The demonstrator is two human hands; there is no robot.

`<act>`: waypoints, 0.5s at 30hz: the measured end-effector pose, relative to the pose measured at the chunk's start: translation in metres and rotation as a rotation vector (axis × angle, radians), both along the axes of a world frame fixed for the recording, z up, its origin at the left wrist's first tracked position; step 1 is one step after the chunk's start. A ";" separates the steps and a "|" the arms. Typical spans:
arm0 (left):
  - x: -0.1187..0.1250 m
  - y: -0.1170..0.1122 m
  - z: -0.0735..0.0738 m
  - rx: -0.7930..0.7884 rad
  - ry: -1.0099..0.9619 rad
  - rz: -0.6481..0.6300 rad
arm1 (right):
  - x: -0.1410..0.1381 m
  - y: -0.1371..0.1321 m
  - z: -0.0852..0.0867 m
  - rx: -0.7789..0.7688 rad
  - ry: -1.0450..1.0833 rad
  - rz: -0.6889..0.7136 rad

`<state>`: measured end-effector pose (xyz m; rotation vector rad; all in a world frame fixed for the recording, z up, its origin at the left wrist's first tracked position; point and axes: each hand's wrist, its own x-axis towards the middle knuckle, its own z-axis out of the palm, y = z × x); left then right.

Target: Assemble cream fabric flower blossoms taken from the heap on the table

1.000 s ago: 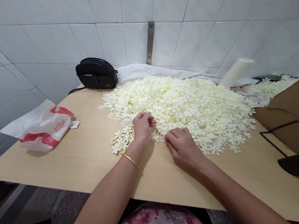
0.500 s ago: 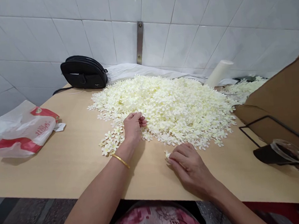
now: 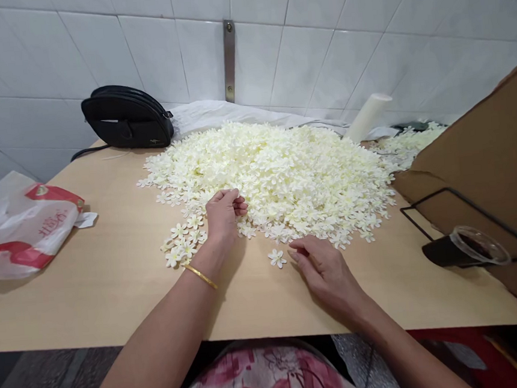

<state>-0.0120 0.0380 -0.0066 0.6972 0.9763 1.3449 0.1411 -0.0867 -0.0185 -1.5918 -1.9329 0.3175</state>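
A broad heap of pale yellow-white artificial flowers (image 3: 278, 168) covers the middle of the table. At its front left edge is my left hand (image 3: 224, 212), thumb and forefinger pressed together and the other fingers curled; what the pinch holds, if anything, I cannot make out. One single flower (image 3: 277, 257) lies flat on the tabletop in front of the heap. Just right of that flower, apart from it, my right hand (image 3: 322, 270) rests low with thumb and fingers slightly parted and nothing between them. A small cluster of flowers (image 3: 182, 249) sits left of my left wrist.
A black bag (image 3: 128, 121) stands at the back left, near a red-and-white plastic bag (image 3: 30, 229). To the right, a dark drink cup (image 3: 462, 248) sits in a black wire frame (image 3: 448, 192) by a cardboard sheet (image 3: 475, 139). A white roll (image 3: 367, 118) leans behind the heap.
My right hand has let go of the flower, which now lies on the table, and its fingers have parted. My left hand stays at the heap's edge. The view has shifted slightly.
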 end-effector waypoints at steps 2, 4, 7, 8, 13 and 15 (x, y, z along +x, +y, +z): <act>0.001 0.000 0.001 0.001 0.002 -0.006 | -0.004 0.000 -0.003 0.001 -0.005 -0.006; 0.002 0.000 0.001 0.004 0.003 -0.008 | -0.010 0.000 -0.006 0.003 -0.064 0.002; 0.002 0.000 0.000 0.014 0.008 -0.006 | -0.019 -0.002 -0.011 0.008 -0.215 0.033; 0.002 0.000 0.000 0.018 0.007 -0.005 | -0.021 -0.002 -0.012 0.011 -0.258 0.041; 0.002 0.000 0.002 0.021 0.010 -0.006 | -0.020 -0.004 -0.007 0.057 -0.270 0.035; 0.002 -0.001 0.002 0.017 0.013 -0.012 | -0.010 -0.001 0.001 0.073 -0.192 -0.020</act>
